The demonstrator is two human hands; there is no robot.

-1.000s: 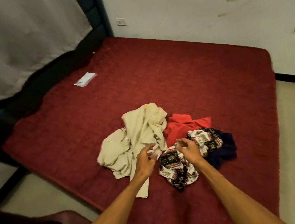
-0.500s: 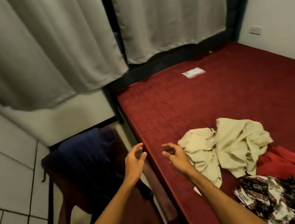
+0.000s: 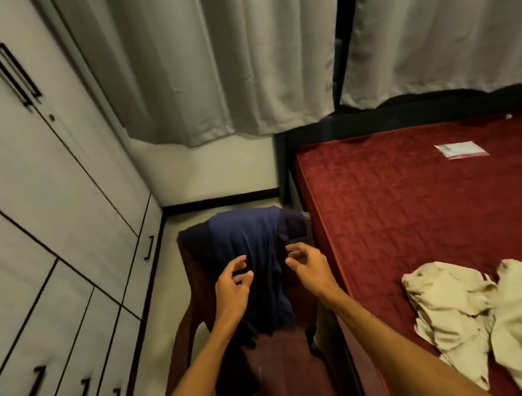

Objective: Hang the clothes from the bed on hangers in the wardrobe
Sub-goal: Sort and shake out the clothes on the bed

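Left hand and right hand, spread and empty, moved from bed clothes at 4 o'clock to navy garment; nothing hung yet.

Dim, warm indoor light, its source unseen; soft shadows; wide-angle bending at the edges; slight blur throughout; no glare.

Both arms stretch forward, bare to the elbow. The left forearm and right forearm angle slightly toward each other. The left hand is turned palm inward, thumb raised, fingers loosely curled and spread. The right hand faces it, near but apart, fingers half bent.
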